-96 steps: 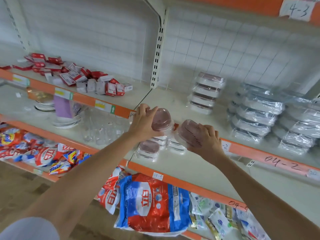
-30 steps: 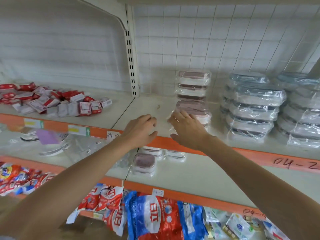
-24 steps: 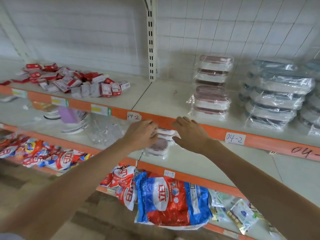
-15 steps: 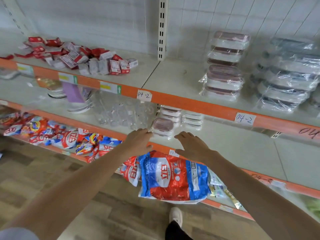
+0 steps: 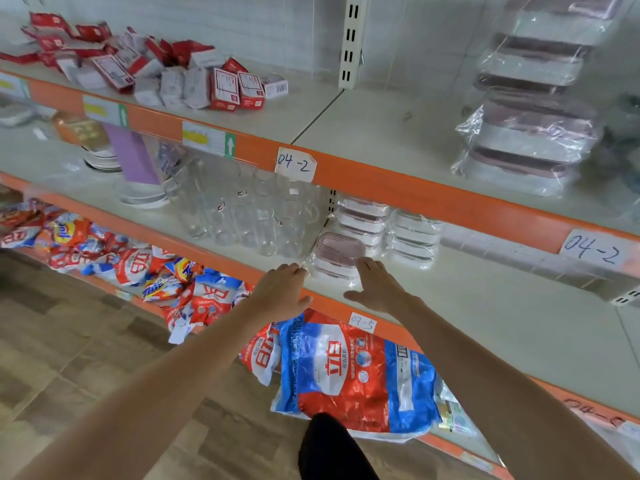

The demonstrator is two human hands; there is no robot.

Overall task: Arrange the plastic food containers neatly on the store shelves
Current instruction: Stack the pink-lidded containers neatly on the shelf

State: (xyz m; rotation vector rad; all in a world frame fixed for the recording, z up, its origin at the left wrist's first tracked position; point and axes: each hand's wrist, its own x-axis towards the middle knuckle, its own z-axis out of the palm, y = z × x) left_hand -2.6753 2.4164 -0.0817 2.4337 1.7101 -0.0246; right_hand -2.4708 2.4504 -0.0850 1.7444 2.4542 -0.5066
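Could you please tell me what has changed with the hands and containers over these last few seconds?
Both hands, left and right, let go of their pink-lidded containers on the upper shelf, then dropped, empty, toward the front container below. The glasses stayed put.

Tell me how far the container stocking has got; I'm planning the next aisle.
Done: pink-lidded containers sit stacked on the upper shelf. In hand: both open hands, left hand and right hand, flank a wrapped container on the middle shelf. Left: that container and the stacks behind it.

The front container [image 5: 337,256] sits at the middle shelf [image 5: 485,306] edge. Glass jars [image 5: 249,209] stand left of it; stacked containers [image 5: 363,220] behind. The hands [image 5: 282,292] flank it, seemingly just short of touching.
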